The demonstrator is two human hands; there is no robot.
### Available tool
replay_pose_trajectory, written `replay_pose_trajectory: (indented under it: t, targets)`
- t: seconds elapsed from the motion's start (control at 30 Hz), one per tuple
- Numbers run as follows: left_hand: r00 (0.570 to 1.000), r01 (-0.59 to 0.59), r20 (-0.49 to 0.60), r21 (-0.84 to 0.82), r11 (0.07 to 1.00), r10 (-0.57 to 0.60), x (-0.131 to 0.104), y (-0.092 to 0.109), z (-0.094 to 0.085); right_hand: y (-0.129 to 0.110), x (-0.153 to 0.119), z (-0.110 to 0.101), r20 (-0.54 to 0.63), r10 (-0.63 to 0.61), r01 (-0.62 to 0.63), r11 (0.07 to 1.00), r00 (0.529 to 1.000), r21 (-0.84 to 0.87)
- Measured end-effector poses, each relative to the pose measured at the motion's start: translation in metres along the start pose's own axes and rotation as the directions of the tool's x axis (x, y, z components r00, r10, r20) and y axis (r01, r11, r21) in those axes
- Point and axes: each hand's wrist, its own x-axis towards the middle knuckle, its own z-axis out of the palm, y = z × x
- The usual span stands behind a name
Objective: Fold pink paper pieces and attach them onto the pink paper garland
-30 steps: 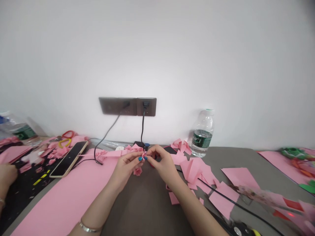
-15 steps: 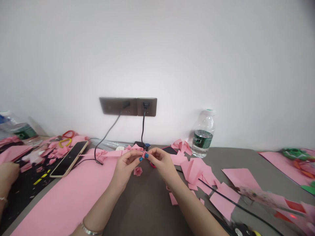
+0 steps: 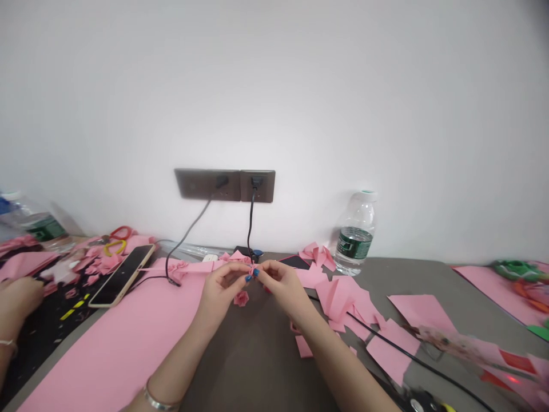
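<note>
Between my fingertips is a small pink paper flower [image 3: 252, 269], mostly covered by the fingers. My left hand [image 3: 218, 292] pinches it from the left, thumb and forefinger together. From the right, my right hand [image 3: 281, 284] pinches the same piece, its thumb touching near the left thumb. Just below them a finished-looking pink paper rose [image 3: 241, 298] lies on the grey table [image 3: 257, 355]. A large pink paper sheet [image 3: 111, 355] spreads under and beside my left forearm. Folded pink paper pieces [image 3: 343, 297] lie to the right of my right hand.
A water bottle [image 3: 355, 234] stands by the wall at right. A phone [image 3: 122, 277] lies at left, near scissors [image 3: 115, 246]. A black cable [image 3: 412, 355] crosses the right side. Another person's hand [image 3: 19, 300] rests over paper scraps at far left.
My hands stay together on the paper flower, the fingers shifting slightly. The other person's hand at far left has moved a little to the right.
</note>
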Motion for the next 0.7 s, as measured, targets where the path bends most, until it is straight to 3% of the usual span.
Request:
replay_pose_trajectory:
  t: [0.23, 0.47, 0.7]
  targets:
    - [0.998, 0.054, -0.032, 0.016, 0.998, -0.053, 0.0014, -0.0005, -0.0014, -0.0069, -0.0040, -0.0010, -0.026, -0.145, 0.129, 0.940, 0.989, -0.317]
    - [0.995, 0.078, -0.052, -0.027, 0.997, -0.079, 0.0011, -0.0022, 0.0008, -0.0071, -0.0056, 0.0016, -0.071, -0.134, 0.103, 0.938, 0.988, -0.332]
    - [0.984, 0.170, -0.039, -0.057, 0.984, -0.173, 0.0009, -0.0033, -0.0019, -0.0050, -0.0046, -0.0035, 0.010, -0.271, 0.250, 0.872, 0.963, -0.420]
